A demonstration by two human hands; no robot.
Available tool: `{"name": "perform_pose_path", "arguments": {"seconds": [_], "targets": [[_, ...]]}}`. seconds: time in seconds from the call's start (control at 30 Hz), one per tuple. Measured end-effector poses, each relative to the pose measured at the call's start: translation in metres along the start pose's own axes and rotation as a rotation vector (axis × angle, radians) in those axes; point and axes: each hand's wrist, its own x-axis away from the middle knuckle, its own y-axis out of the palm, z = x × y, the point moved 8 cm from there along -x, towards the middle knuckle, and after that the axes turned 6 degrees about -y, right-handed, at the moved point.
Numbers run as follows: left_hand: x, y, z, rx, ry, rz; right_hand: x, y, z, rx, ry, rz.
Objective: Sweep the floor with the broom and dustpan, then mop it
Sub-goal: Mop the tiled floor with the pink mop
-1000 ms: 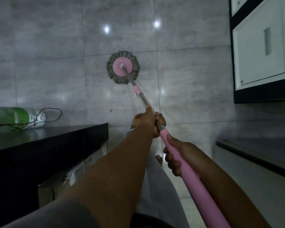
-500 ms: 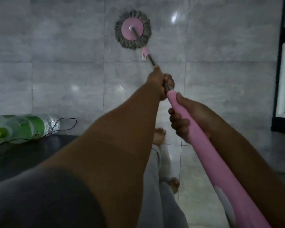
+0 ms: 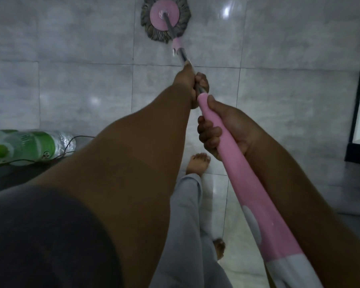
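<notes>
1. Lying flat on the floor (image 3: 75, 86), the mop (image 3: 165, 19) head sits straight ahead of the person, well beyond both hands.
2. Its long axis runs from the head back toward the person's right side, going from a thin metal shaft (image 3: 183, 56) to a thick pink grip (image 3: 249, 183).
3. The left hand (image 3: 188, 84) is the nearer to the head, with its fingers curled round the shaft just where the grip begins.
4. The right hand (image 3: 224, 127) is close behind it, with fingers and thumb wrapped tight round the grip.
5. The head is a round pink disc ringed by grey-brown strands that splay evenly. A pink collar sits above it, and the grip shows white patches lower down.
6. The sweeping looks done and this is the mopping step. The next stroke probably runs along the pole, with the left hand steering and the right driving.
7. A bare foot (image 3: 197, 163) stands beneath the pole. A bottle (image 3: 35, 144) and wire lie on the dark bench (image 3: 8, 177) to the left, well apart from the mop.
</notes>
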Motion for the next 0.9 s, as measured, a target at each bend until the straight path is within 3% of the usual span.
{"name": "perform_pose_path", "arguments": {"seconds": [0.17, 0.57, 0.73, 0.9], "targets": [[0.029, -0.048, -0.076, 0.076, -0.013, 0.029, 0.035, -0.025, 0.081, 0.043, 0.036, 0.024], [0.135, -0.185, -0.349, 0.188, -0.085, 0.087, 0.184, -0.112, 0.339, 0.119, 0.126, 0.074], [0.156, -0.204, -0.399, 0.140, -0.138, 0.132, 0.213, -0.125, 0.381, 0.061, 0.196, 0.060], [0.141, -0.205, -0.391, 0.127, -0.163, 0.148, 0.196, -0.130, 0.374, 0.027, 0.197, 0.056]]}}
